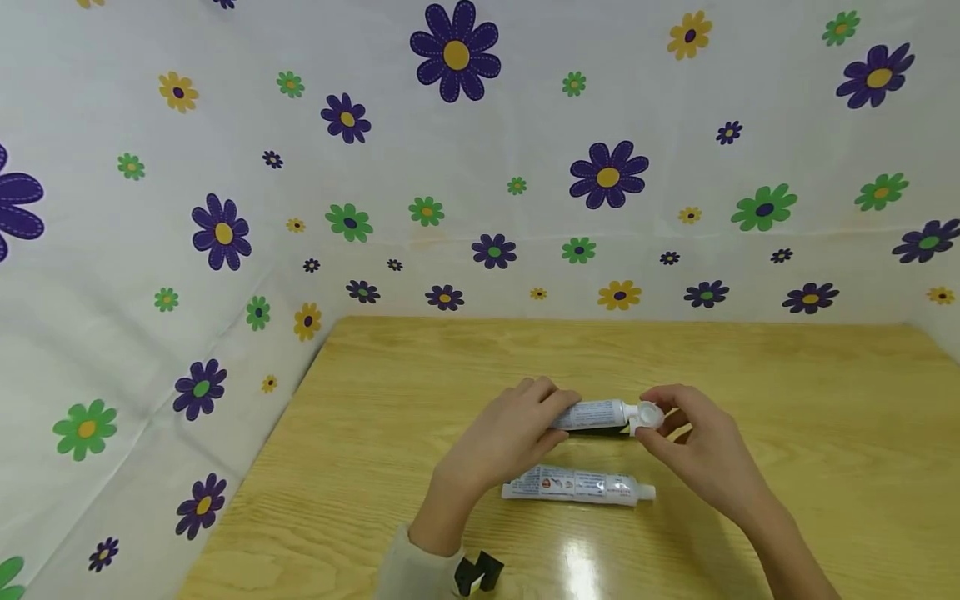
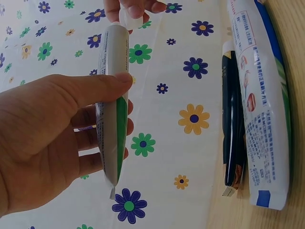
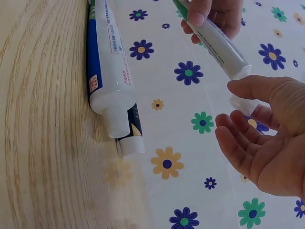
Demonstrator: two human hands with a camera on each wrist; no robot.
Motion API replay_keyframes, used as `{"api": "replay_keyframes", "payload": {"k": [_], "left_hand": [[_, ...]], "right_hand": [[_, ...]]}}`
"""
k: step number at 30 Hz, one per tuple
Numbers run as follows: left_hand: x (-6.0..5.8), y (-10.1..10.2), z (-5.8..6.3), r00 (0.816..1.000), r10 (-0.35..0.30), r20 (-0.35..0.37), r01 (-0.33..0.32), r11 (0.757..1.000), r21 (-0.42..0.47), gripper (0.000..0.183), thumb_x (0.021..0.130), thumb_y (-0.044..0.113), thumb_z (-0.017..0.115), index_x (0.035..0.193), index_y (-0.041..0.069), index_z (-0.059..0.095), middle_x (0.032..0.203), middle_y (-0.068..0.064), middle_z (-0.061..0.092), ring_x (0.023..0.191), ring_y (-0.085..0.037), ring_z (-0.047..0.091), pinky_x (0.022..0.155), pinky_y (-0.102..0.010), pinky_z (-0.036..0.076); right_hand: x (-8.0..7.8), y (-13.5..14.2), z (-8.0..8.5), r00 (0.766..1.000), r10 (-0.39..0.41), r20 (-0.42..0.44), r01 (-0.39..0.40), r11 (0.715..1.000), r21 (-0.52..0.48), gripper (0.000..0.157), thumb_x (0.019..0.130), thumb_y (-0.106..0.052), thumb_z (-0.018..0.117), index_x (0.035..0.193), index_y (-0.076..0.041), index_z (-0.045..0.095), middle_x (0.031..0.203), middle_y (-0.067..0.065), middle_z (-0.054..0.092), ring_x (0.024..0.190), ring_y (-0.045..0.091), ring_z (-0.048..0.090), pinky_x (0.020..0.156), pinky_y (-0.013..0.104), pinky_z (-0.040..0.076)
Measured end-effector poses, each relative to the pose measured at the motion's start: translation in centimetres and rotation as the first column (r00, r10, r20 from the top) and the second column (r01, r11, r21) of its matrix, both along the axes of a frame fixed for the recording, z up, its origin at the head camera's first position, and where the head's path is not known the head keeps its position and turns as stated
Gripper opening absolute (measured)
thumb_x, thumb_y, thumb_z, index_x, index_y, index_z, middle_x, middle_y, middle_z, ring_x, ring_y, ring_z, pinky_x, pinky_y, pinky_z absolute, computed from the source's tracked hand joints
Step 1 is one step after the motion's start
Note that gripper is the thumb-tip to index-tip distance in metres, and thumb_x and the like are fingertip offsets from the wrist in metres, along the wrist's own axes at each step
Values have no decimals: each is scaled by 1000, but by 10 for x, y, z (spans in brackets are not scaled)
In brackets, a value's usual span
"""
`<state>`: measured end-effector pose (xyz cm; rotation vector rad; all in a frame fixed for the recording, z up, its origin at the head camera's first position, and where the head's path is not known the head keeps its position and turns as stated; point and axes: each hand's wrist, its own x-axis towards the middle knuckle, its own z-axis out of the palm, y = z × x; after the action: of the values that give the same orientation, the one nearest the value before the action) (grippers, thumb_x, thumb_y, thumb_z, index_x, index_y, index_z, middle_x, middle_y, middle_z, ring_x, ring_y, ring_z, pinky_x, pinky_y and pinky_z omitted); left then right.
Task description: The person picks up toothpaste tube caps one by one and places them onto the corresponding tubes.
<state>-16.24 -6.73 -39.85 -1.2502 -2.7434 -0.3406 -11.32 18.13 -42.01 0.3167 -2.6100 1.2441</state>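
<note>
My left hand (image 1: 517,425) grips a white toothpaste tube (image 1: 597,414) with a green stripe, thumb on one side and fingers curled behind it. In the left wrist view that tube (image 2: 112,57) stands above the table. At its nozzle end, my right hand (image 1: 697,442) pinches a white cap (image 1: 650,414) between thumb and fingers; its round open side shows in the head view. The right wrist view shows the cap (image 3: 243,104) close to the tube's end, partly hidden by the fingers. A larger white and blue toothpaste tube (image 1: 585,486) lies on the table nearer the body.
A dark toothpaste tube (image 2: 232,119) with a white cap lies behind the larger one on the wooden table (image 1: 360,400). A flower-printed cloth (image 1: 510,125) hangs behind and at the left. A black strap piece (image 1: 478,573) sits at the left sleeve.
</note>
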Motion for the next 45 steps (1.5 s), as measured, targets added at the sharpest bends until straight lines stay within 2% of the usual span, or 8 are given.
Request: {"api": "replay_keyframes", "payload": {"k": [6, 23, 30, 45], "left_hand": [[0, 2, 0, 1000, 3, 9, -3, 1000, -24, 40, 98, 26, 64, 136, 17, 56, 118, 0, 60, 102, -16, 55, 86, -29, 50], [0, 8, 4, 999, 23, 41, -20, 998, -67, 41, 99, 28, 63, 138, 18, 55, 120, 1, 58, 105, -14, 53, 88, -29, 49], [2, 8, 7, 999, 24, 25, -23, 997, -69, 42, 98, 28, 64, 138, 18, 55, 120, 1, 59, 104, -15, 54, 87, -29, 50], [6, 6, 7, 1000, 14, -18, -15, 997, -71, 41, 97, 27, 65, 137, 20, 56, 118, 1, 59, 102, -15, 54, 85, -30, 50]], "right_hand": [[-2, 0, 3, 999, 37, 23, -38, 999, 29, 35, 86, -3, 76, 118, -7, 64, 109, 7, 65, 83, 16, 62, 66, 26, 54], [-1, 4, 10, 999, 50, 1, -50, 997, 62, 36, 85, -4, 77, 119, -6, 65, 108, 5, 67, 84, 16, 63, 65, 25, 54], [0, 5, 11, 996, 82, -19, -80, 994, 69, 35, 87, -8, 76, 120, -7, 66, 111, 5, 67, 84, 12, 62, 65, 25, 54], [2, 4, 10, 989, 135, -59, -132, 989, 62, 37, 86, -6, 77, 121, -11, 68, 108, 2, 67, 81, 6, 60, 63, 26, 53]]}}
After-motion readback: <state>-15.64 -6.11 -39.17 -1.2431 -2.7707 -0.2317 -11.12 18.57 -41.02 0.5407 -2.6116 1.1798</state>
